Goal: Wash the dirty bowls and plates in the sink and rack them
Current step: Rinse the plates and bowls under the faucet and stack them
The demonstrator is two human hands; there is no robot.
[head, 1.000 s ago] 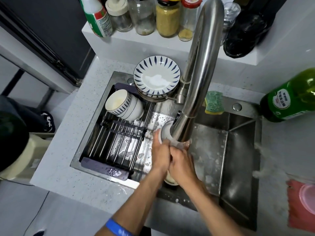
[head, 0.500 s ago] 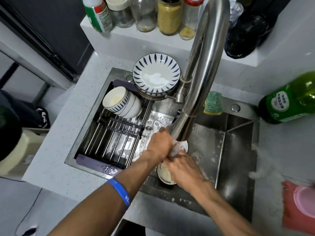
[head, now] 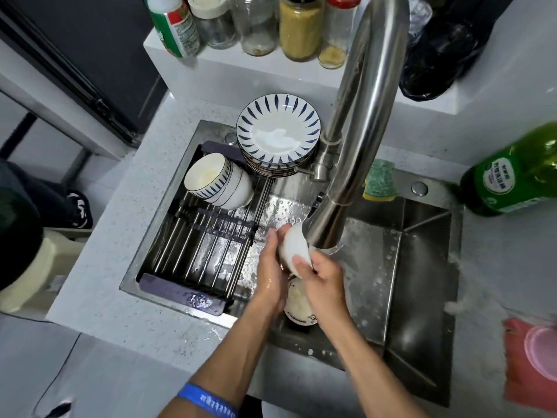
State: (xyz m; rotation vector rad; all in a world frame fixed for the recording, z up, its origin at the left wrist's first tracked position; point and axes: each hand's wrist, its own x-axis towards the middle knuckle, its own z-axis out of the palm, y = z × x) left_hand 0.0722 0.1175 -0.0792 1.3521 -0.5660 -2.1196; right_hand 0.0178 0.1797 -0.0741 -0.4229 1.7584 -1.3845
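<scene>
A white bowl is held under the tap's spout, with my left hand on its left side and my right hand on its lower right. Water runs over it. Below my hands a second bowl sits in the steel sink. On the drying rack over the sink's left half, nested white bowls with blue stripes lie on their side. A stack of blue-patterned plates rests at the rack's far end.
The tall steel tap arches over the sink. A green-yellow sponge lies on the back rim. A green bottle stands at right, jars on the back shelf, and a pink cloth with a lid at the right edge.
The white bowl has been turned and raised so its outside shows beneath the spout. My left hand has slid to the bowl's left side; both hands keep hold of it.
</scene>
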